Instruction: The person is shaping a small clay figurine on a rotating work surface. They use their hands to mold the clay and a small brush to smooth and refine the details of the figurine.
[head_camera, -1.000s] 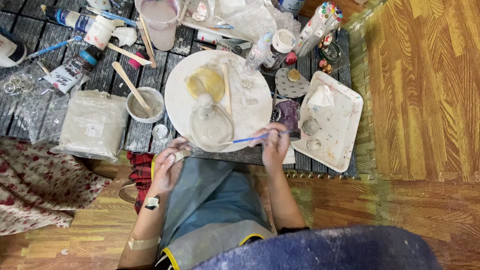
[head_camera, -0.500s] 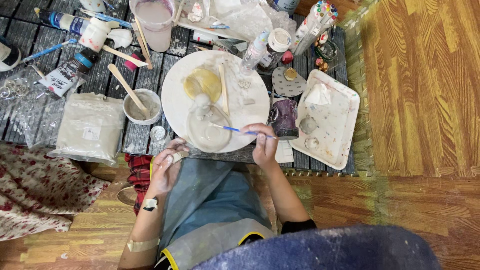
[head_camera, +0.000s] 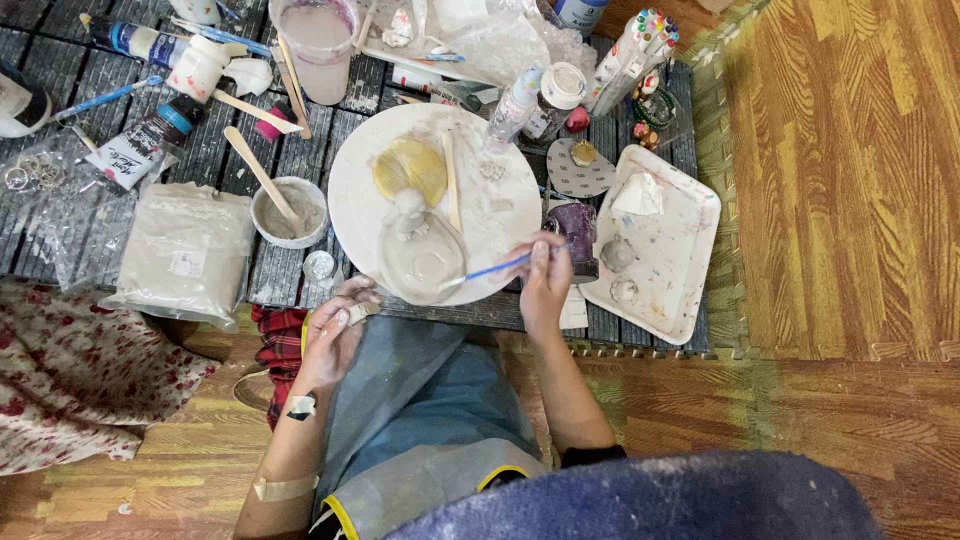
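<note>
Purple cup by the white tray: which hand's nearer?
Right. The right hand, holding a blue-handled brush, sits right beside the purple cup, just below and left of it. The left hand is far off, past the round plate's near edge.

Both forearms are bare. The left hand (head_camera: 335, 335) has dark tape at the wrist and a pale strip, perhaps a bandage, farther up. A grey-blue apron (head_camera: 420, 420) with yellow edging covers the lap.

Crowded table (head_camera: 200, 150); plate (head_camera: 350, 190) hemmed in
</note>
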